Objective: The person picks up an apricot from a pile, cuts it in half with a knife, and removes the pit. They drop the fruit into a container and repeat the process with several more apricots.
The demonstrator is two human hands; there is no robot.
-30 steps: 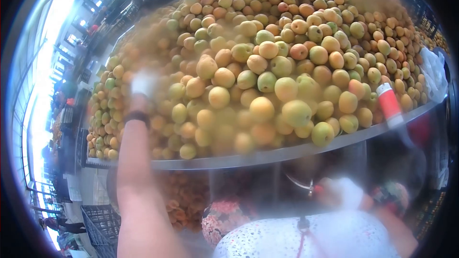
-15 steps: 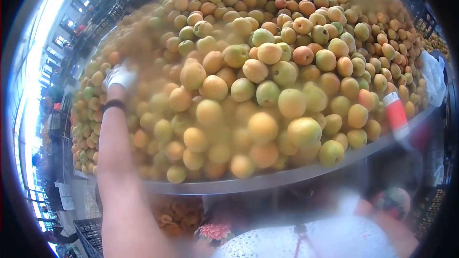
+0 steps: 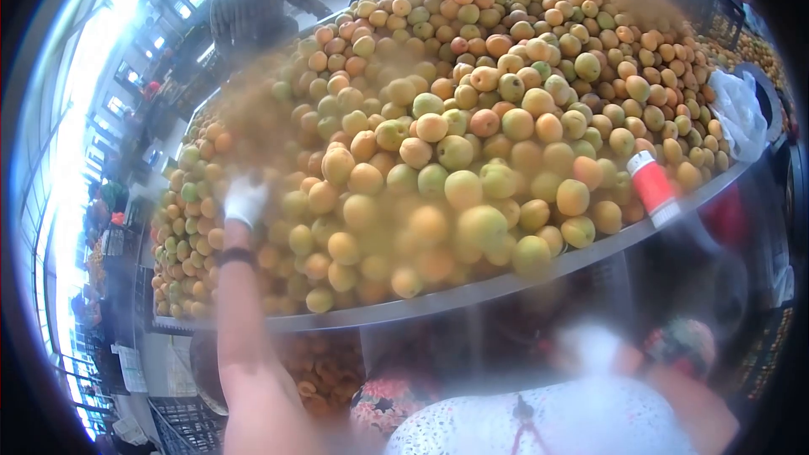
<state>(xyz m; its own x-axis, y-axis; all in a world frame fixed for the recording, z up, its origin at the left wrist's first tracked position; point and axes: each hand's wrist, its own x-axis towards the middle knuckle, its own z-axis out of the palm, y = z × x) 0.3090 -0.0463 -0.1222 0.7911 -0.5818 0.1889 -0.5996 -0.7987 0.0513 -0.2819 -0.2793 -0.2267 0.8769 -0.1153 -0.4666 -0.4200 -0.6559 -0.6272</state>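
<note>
A large heap of apricots, yellow, orange and greenish, fills a wide metal-rimmed table. At the heap's left side, my left hand in a white glove reaches out over the fruit. A smear on the lens blurs its fingers, so I cannot make out whether it holds an apricot. Close to my body, below the table's rim, my right hand is a white-gloved blur, its fingers and anything in them unreadable. Halved apricots lie below the rim, right of my left forearm.
A red and white cylinder rests at the table's right front edge. Behind it lies a clear plastic bag. Across the table stands a person in a checked shirt. Black crates sit at lower left, with others beyond the table.
The view has shifted, showing more beyond the table. My left hand appears lower and further right in the picture, still over the apricots. My right hand stays blurred near my body.
</note>
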